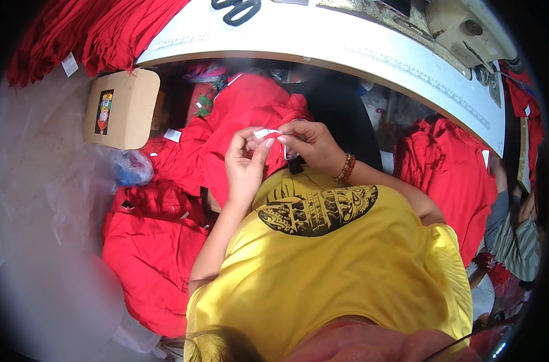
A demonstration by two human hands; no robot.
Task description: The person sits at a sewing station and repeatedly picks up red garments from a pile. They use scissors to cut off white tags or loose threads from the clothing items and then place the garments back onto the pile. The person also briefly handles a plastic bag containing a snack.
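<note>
Both of my hands meet over my lap, above a heap of red cloth garments (pixel 226 130). My left hand (pixel 246 160) pinches one end of a small white label (pixel 261 133) on a red garment. From the other side my right hand (pixel 310 145) pinches the label and the red fabric beside it. The fingertips of the two hands nearly touch. A beaded bracelet (pixel 345 167) circles my right wrist. Part of the held fabric is hidden behind my fingers.
A white sewing table (pixel 274 36) curves across the top, bearing black-handled scissors (pixel 237 9) and a sewing machine (pixel 467 30). Red garments hang at top left (pixel 99 36) and lie piled left (pixel 160 253) and right (pixel 446 175). A cardboard box (pixel 130 114) stands left.
</note>
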